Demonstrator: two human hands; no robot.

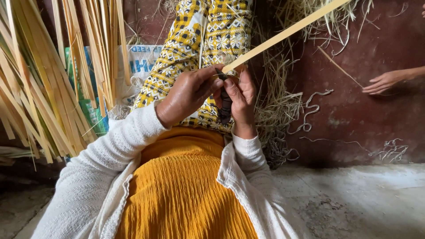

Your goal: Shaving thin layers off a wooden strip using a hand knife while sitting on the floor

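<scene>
a bundle of pale cane strips point(40, 79) is seen fanned out well to the left of the hands, with a printed sack point(133, 62) behind it. the left hand point(186, 95) is closed in a pinch, thumb and fingers pressed on the near end of a long flat cane strip point(283, 33). the right hand point(239, 99), touching the left, is wrapped shut around the dark handle of a small knife point(225, 104), whose blade is set against the strip's end. the strip is held slanting up and away to the right of the hands. below them a yellow patterned cloth point(199, 40) is spread over the lap. loose shavings point(283, 106) are heaped just right of the hands, and far right another person's hand point(385, 82) is laid on the red floor point(363, 119).
</scene>
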